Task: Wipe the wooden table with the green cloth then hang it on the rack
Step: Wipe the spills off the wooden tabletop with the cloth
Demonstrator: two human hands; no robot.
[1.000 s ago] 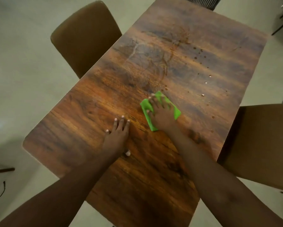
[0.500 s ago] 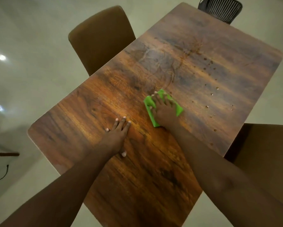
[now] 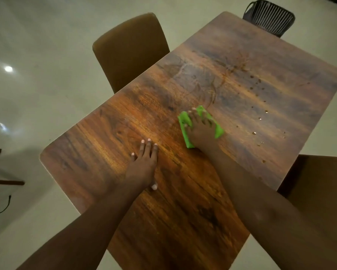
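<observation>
A folded green cloth lies flat near the middle of the wooden table. My right hand presses down on the cloth with its fingers spread straight, covering most of it. My left hand rests flat on the bare wood to the left of the cloth, fingers together and straight. Wet smears mark the wood beyond the cloth, and small droplets dot the right side of the table. No rack shows in this view.
A brown padded chair stands at the table's left side and another at its right. A dark slatted chair stands at the far end. Pale glossy floor surrounds the table; a cable lies at the lower left.
The view has tilted and shifted, bringing the far slatted chair into sight. My right hand stays on the cloth with little movement across the wood. My left hand has not moved.
</observation>
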